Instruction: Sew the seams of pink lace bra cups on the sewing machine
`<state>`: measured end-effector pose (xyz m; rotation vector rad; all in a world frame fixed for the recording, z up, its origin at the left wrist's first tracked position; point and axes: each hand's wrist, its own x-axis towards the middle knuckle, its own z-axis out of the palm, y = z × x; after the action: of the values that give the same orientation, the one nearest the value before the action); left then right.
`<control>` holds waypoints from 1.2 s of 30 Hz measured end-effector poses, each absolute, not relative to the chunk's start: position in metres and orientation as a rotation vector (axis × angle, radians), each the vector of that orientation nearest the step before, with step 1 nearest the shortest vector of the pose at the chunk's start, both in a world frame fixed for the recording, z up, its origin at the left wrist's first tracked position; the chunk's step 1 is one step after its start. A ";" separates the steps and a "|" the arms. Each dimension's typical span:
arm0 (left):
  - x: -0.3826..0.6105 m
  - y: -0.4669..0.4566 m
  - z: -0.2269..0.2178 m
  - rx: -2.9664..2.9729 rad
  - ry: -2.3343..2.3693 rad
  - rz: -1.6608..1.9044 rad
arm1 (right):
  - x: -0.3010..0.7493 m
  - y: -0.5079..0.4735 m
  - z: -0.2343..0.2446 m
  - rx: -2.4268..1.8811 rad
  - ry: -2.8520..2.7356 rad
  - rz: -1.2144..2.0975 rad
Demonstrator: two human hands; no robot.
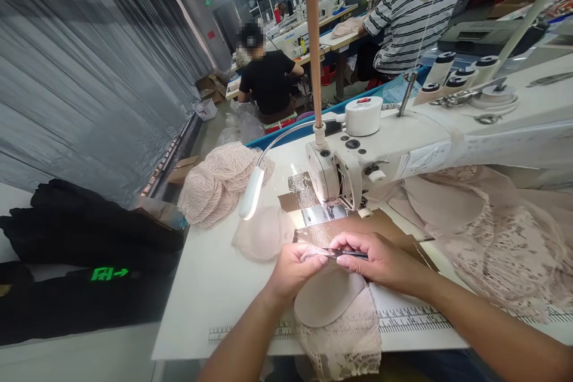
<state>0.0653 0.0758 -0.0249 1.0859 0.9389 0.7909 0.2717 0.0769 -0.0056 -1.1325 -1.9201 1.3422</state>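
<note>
My left hand (301, 264) pinches the upper edge of a beige lace bra piece (333, 298), its molded cup facing up and its lace hanging over the table's front edge. Closed around a slim dark tool that looks like thread snips (342, 253) is my right hand (373, 259). The tool's tip meets the cloth between my two hands. Just beyond them stands a white sewing machine (331, 173), its needle area lit. A single beige cup (264, 231) lies left of the needle plate.
Stacked lace cups (219, 182) rest at the table's far left. A gooseneck lamp (253, 191) hangs over the table. More lace pieces (501, 233) are heaped at right under the machine arm. A printed ruler (412, 317) runs along the front. Two people sit at machines beyond.
</note>
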 end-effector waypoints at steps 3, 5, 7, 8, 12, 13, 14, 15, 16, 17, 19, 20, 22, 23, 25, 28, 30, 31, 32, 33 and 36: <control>0.067 0.075 -0.028 1.081 0.933 0.786 | 0.268 0.075 -0.007 -1.161 -1.908 1.311; 0.067 0.074 -0.030 1.076 0.938 0.782 | 0.267 0.074 -0.007 -1.155 -1.922 1.304; 0.067 0.074 -0.031 1.078 0.946 0.776 | 0.267 0.074 -0.007 -1.139 -1.932 1.302; 0.067 0.074 -0.031 1.082 0.950 0.774 | 0.266 0.074 -0.007 -1.134 -1.933 1.297; 0.068 0.074 -0.032 1.089 0.977 0.775 | 0.264 0.073 -0.012 -1.139 -1.917 1.247; 0.069 0.074 -0.032 1.087 0.981 0.775 | 0.264 0.073 -0.013 -1.137 -1.909 1.235; 0.069 0.074 -0.033 1.086 0.984 0.776 | 0.263 0.073 -0.014 -1.134 -1.897 1.230; 0.070 0.074 -0.033 1.089 0.985 0.778 | 0.263 0.074 -0.014 -1.134 -1.880 1.232; 0.070 0.074 -0.033 1.099 0.986 0.779 | 0.263 0.074 -0.015 -1.138 -1.861 1.237; 0.070 0.073 -0.032 1.124 0.989 0.776 | 0.264 0.075 -0.015 -1.144 -1.840 1.238; 0.067 0.071 -0.027 1.293 1.025 0.748 | 0.266 0.077 -0.016 -1.155 -1.788 1.219; 0.064 0.071 -0.022 1.450 1.070 0.735 | 0.268 0.077 -0.018 -1.153 -1.761 1.199; 0.056 0.072 -0.011 1.830 1.217 0.718 | 0.270 0.076 -0.021 -1.145 -1.743 1.136; 0.051 0.074 -0.005 1.994 1.300 0.720 | 0.271 0.075 -0.023 -1.144 -1.775 1.094; 0.040 0.085 0.007 2.175 1.442 0.757 | 0.267 0.072 -0.026 -1.112 -1.947 0.972; 0.025 0.113 0.013 2.144 1.625 0.764 | 0.257 0.067 -0.028 -0.917 -2.393 0.762; 0.017 0.131 0.009 1.988 1.733 0.634 | 0.253 0.065 -0.026 -0.826 -2.631 0.674; 0.013 0.138 0.005 1.918 1.748 0.575 | 0.254 0.065 -0.025 -0.842 -2.703 0.660; 0.010 0.142 0.000 1.855 1.737 0.526 | 0.257 0.065 -0.024 -0.910 -2.733 0.658; 0.008 0.144 -0.005 1.809 1.705 0.500 | 0.263 0.065 -0.023 -1.018 -2.726 0.669; 0.006 0.137 -0.017 1.675 1.541 0.499 | 0.287 0.068 -0.020 -1.316 -2.636 0.718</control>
<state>0.0061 0.1369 -0.0171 1.6749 1.5414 0.4994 0.2872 0.0675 -0.0204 -1.3162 -2.6365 0.7176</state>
